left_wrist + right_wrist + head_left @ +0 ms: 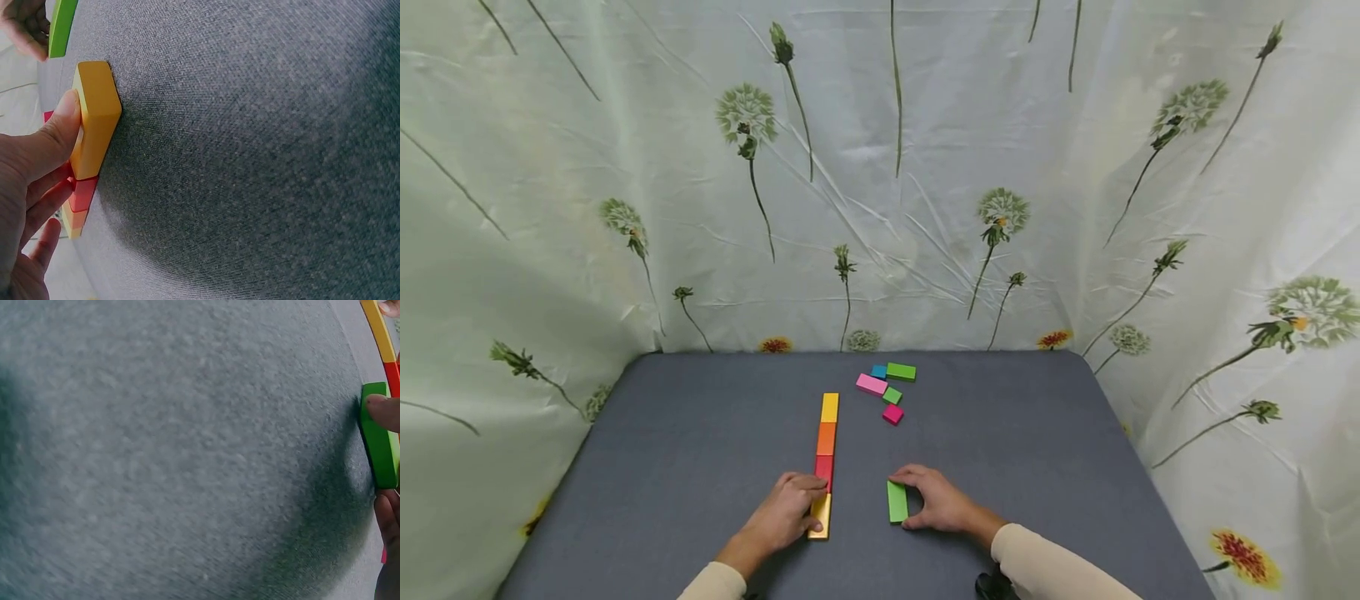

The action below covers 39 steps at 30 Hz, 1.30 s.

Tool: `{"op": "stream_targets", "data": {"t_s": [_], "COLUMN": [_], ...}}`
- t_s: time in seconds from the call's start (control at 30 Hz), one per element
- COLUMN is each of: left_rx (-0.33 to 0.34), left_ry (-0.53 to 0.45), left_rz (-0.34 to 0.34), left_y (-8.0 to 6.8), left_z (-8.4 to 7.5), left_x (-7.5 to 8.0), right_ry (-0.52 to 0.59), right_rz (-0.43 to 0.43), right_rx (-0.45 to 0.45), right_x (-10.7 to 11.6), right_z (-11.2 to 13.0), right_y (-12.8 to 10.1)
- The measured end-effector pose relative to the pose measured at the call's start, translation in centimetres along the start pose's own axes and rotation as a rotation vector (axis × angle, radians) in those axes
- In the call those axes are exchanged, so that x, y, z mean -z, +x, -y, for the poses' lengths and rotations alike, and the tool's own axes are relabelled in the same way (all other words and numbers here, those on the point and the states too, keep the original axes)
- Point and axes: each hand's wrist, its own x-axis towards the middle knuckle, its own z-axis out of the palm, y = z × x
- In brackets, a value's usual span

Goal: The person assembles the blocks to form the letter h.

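Observation:
On the left, four flat blocks stand end to end in a line: a yellow block farthest, then an orange block, a red block and a golden-yellow block nearest. My left hand holds the golden-yellow block, thumb near its near end and fingers by its joint with the red block. To the right, my right hand grips a long green block by its two ends between thumb and fingers. The green block lies roughly parallel to the line, with a gap between them.
Farther back lie a pink block, a blue block, another long green block, a small green block and a magenta block. A grey cloth covers the table. Behind it hangs a flowered curtain.

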Motion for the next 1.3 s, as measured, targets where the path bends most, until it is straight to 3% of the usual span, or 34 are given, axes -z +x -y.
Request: {"op": "stream_targets", "data": {"t_s": [0.37,0.63,1.3], "left_rx": [0.027,0.069,0.066], "left_ry": [-0.015,-0.030,-0.019], "left_rz": [0.020,0.072,0.072], "left_y": [0.11,0.03,0.09], "left_z": [-0.21,-0.44,-0.41], "left_x": [0.19,0.61,0.48], "right_ry": [0.042,0.053,0.077], "right_rz": [-0.018,0.023,0.060], "right_rx": [0.018,0.033,0.051], "right_x": [-0.25,-0.05,0.44], "right_z": [-0.20,-0.60,-0.74], "right_y": [-0.34,-0.36,0.03]}}
